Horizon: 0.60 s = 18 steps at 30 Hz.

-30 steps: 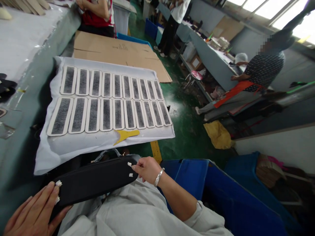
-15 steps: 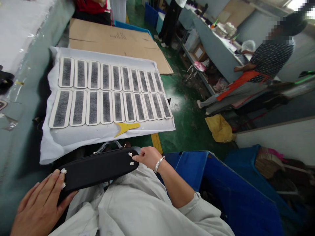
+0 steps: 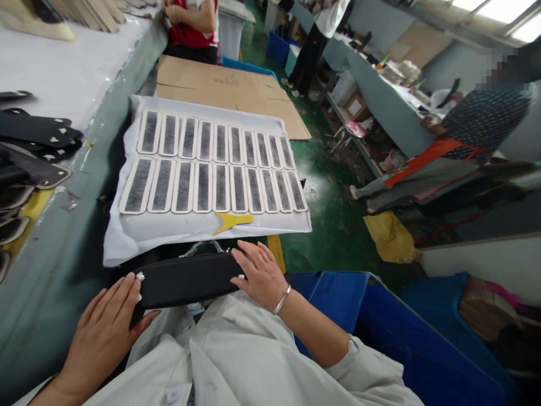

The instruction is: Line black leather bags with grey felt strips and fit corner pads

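The green floor [image 3: 329,237] gives open room from the middle of the frame rightward, past the right edge of a board. Along the left side runs a counter [image 3: 84,62], its edge slanting down the frame. My lower right is taken up by a blue bin [image 3: 338,296]. In the upper middle lies a cardboard sheet [image 3: 262,101]; its dark printing is too blurred for me to read. Just in front is the board with its white cloth [image 3: 177,223], bearing two rows of grey panels [image 3: 221,187].

At lower centre, just below the cloth's near edge, is my black case [image 3: 186,285]. My left hand [image 3: 105,332] lies over its left end, fingers together, thumb apart; whether it grips, I cannot tell. My right hand [image 3: 266,279] is spread wide at the right end. A yellow piece [image 3: 232,221] lies at the cloth's near edge. Small white tabs [image 3: 140,276] show beside my left fingertips.
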### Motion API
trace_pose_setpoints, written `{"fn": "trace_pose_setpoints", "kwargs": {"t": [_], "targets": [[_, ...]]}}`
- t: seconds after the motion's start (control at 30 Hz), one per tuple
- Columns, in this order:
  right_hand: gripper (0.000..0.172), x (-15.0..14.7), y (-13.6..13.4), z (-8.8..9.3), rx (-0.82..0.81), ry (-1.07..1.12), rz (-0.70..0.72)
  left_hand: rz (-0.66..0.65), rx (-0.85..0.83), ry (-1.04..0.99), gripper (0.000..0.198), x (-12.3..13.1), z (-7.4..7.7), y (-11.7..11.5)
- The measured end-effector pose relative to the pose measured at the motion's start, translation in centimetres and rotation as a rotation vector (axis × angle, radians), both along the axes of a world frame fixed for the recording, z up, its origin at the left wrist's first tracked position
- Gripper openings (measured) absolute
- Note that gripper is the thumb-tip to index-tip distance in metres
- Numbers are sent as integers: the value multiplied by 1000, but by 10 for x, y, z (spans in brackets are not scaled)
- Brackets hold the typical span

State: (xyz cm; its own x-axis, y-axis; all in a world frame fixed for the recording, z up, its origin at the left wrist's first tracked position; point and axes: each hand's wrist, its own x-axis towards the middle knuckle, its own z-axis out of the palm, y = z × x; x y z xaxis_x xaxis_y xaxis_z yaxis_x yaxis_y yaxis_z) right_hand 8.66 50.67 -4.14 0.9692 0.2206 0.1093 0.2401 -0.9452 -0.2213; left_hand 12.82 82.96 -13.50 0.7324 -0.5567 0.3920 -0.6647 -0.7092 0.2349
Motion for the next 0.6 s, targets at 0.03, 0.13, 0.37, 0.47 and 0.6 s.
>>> {"fn": "trace_pose_setpoints", "kwargs": {"t": [0.03,0.13,0.37,0.47,0.6], "targets": [[49,1,6,-4,-29,-1,94,20,40,-2,77,0,2,0],[42,5,18,-16,-84,32,267,47,128,-32,80,3,5,-1],[41,11,19,-17,-139,33,343,60,90,-79,76,6,4,0],[48,10,28,-22,-196,32,354,56,88,-106,74,7,4,0],[57,11,56,-35,-234,-7,390,61,85,-132,76,8,3,0]]}}
